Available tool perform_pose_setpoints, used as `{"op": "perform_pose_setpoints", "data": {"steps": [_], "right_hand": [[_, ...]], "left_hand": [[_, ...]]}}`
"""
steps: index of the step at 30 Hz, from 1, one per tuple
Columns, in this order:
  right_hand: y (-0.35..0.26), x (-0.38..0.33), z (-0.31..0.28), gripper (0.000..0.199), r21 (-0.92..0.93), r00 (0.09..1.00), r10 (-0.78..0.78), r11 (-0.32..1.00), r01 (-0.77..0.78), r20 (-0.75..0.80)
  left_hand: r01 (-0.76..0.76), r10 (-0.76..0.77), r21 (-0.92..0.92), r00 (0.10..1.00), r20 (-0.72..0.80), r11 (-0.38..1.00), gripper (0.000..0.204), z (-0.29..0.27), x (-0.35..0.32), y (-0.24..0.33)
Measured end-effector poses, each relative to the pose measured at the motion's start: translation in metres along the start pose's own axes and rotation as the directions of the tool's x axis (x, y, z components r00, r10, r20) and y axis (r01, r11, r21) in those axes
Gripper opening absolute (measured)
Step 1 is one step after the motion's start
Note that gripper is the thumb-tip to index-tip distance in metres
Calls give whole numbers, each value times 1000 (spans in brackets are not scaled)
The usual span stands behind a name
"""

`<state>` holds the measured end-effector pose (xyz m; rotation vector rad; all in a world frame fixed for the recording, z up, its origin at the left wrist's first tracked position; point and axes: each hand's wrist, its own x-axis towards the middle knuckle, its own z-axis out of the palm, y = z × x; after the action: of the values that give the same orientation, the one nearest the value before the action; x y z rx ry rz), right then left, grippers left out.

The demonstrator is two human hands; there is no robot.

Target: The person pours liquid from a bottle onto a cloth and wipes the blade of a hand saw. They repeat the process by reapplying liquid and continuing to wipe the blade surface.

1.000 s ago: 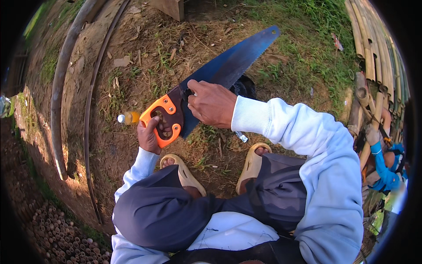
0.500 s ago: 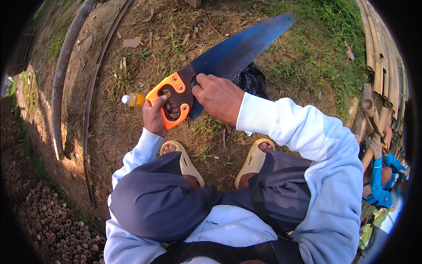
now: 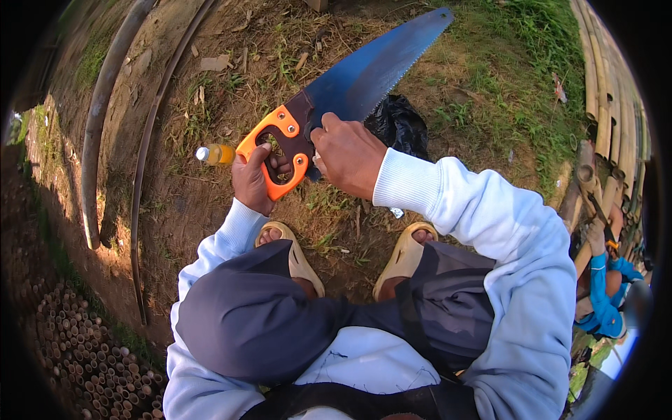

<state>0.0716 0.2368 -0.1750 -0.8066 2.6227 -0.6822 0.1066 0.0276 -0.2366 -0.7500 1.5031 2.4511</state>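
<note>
Both hands meet on a hand saw (image 3: 350,94) held above bare ground: the left hand (image 3: 253,180) is curled through its orange handle (image 3: 274,150), and the right hand (image 3: 350,154) closes on the blade's heel just beside it. From there the blue blade runs toward one o'clock. A small yellow bottle (image 3: 215,154) lies at nine o'clock of the handle, a black plastic bag (image 3: 400,126) at three o'clock. Bamboo poles (image 3: 607,112) line the right rim.

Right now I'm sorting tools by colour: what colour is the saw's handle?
Orange with a black inner part, on the saw's handle; the head view shows it.
</note>
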Motion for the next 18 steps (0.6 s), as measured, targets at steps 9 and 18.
{"op": "perform_pose_setpoints", "data": {"steps": [9,18], "right_hand": [[82,27,-70,22,-112,949,219,962,-249,-225],[161,17,-136,19,-193,797,429,817,-543,-425]], "left_hand": [[-7,7,5,1000,15,1000,21,-17,1,3],[7,-10,91,1000,28,996,23,-23,-4,10]]}}
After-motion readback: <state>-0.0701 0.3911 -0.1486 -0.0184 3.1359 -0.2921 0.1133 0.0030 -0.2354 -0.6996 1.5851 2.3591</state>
